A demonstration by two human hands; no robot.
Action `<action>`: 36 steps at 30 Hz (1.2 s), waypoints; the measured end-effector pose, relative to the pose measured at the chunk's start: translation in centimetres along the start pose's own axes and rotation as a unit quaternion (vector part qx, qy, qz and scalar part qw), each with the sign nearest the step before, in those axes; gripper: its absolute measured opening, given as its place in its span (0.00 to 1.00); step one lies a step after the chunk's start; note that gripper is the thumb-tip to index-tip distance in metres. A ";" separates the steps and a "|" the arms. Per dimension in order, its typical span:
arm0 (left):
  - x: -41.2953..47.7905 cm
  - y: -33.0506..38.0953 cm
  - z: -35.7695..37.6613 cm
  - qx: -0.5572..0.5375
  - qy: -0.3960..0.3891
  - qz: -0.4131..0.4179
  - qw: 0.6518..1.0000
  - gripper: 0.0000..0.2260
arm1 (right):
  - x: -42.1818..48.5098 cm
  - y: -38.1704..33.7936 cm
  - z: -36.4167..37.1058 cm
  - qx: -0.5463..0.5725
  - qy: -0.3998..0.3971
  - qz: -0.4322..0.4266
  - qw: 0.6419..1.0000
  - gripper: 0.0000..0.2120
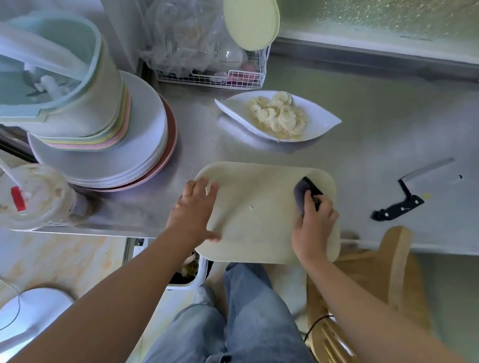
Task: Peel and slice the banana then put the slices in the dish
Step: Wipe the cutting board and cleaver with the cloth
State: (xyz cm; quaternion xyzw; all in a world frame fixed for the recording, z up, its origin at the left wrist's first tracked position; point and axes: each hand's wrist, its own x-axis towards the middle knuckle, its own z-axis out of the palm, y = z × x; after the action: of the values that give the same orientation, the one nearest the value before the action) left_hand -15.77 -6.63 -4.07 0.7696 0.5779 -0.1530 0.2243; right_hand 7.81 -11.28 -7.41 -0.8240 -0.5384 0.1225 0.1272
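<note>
Banana slices (277,116), pale and round, lie heaped in the white leaf-shaped dish (325,122) on the steel counter (392,125), beyond the cream plastic cutting board (258,214). I judge the slicing done. My left hand (195,209) lies flat, fingers straight, pressing the board's left edge. My right hand (314,224) curls around a dark grey scrubbing pad (304,190) near the board's far right corner. The black-handled knife (403,203) lies apart on my right. Those slices look soft, light, sticky and easily bruised, so I would lift the dish by its 2 pointed ends rather than touch the fruit.
</note>
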 end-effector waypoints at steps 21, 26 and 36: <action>-1.6 -1.6 1.4 -0.106 0.082 0.035 0.990 0.47 | -2.2 -0.1 0.3 0.042 0.011 -0.001 0.999 0.23; -6.2 -1.4 4.3 -0.324 0.246 -0.222 0.886 0.16 | -2.1 -1.2 0.5 0.007 -0.024 -0.022 0.999 0.23; -7.5 0.4 5.8 -0.752 0.115 -0.389 0.519 0.08 | -3.5 -4.1 1.2 0.044 -0.104 -0.159 0.981 0.24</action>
State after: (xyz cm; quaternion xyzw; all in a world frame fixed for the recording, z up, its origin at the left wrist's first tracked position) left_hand -17.37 -15.94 -5.22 0.0239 0.7406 0.3566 0.5689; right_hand 2.55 -12.87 -6.90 -0.7040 -0.6671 0.2093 0.1244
